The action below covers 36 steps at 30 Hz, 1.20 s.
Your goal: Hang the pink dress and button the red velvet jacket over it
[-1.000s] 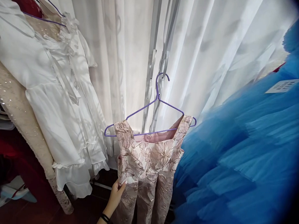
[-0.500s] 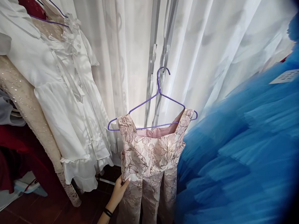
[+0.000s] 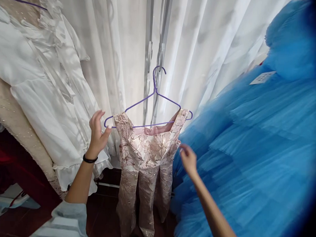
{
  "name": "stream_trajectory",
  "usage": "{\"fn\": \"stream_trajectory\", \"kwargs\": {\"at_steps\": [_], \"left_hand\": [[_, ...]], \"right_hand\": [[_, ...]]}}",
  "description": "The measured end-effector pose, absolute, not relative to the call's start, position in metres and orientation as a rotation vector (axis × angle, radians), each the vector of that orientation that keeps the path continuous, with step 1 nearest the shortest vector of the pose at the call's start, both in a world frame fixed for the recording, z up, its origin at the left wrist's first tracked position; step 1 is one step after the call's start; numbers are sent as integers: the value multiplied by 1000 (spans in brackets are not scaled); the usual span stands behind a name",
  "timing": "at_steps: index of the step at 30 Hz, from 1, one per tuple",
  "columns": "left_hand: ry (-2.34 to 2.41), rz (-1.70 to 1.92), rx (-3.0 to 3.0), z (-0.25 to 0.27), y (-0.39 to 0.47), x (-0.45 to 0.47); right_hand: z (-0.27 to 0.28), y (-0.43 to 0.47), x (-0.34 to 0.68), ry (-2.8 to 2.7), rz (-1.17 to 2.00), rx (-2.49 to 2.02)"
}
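Note:
A pink brocade dress [image 3: 149,152] with raised floral texture hangs by its wide straps on a purple hanger [image 3: 155,92] in front of the curtain. My left hand [image 3: 97,133] is open beside the hanger's left end, thumb close to the wire, fingers pointing up. Whether the thumb touches the wire is hard to tell. At the dress's right side is my right hand [image 3: 189,161], fingers loosely bent and apart, tips close to the bodice edge. Nothing shows in its grasp. The hanger's hook is by a metal rail and handles.
White curtains [image 3: 118,61] cover the back, with a grey metal frame [image 3: 149,21] between them. A white ruffled dress [image 3: 44,104] and a beige sequined garment [image 3: 22,131] hang at left. A voluminous blue tulle gown [image 3: 239,163] with a white tag [image 3: 263,78] fills the right.
My left hand has let go of the dress's waist and risen to the hanger's left end. My right hand has come into view at the dress's right side. The view has shifted right.

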<state>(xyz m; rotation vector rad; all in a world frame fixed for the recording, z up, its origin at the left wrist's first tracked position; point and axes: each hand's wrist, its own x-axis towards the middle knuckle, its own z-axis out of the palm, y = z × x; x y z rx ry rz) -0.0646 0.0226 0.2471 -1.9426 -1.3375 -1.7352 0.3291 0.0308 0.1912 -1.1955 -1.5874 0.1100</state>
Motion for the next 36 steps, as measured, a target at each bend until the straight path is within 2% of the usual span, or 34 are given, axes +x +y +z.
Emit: {"fn": "stream_trajectory", "kwargs": {"at_steps": [4,5,8,11,18,24,28,31,34,36], "left_hand": [[-1362,-1457,-2012,296,34,-42],[-1434,-1417,-2018,300,37,-37],[-1588,-1356,-1992,300,44,-35],[-1587,-1487,-1997,294,48,-50],[-1793,-2088,-1891,263,50,-91],[-1914,-2494,-1619,202,48,-89],[-2078,-2453,-1709,127,38,-59],[-2177,-2332,-1915,50,9,-20],[-2268,-2104,-2230,-31,-39,20],[-2550,-2082,-2214,-71,-72,37]], "right_hand": [[278,86,361,-1450,-85,-1078],[300,100,366,-1571,-49,-1054],[335,124,372,-1924,373,-1068],[332,124,379,-1954,637,-1056],[311,105,393,-1880,544,-1056],[297,101,384,-1893,620,-1037],[249,103,385,-1874,616,-1140],[170,84,383,-1751,646,-1166],[68,36,366,-1604,955,-1214],[7,-6,345,-1547,1189,-1281]]}}
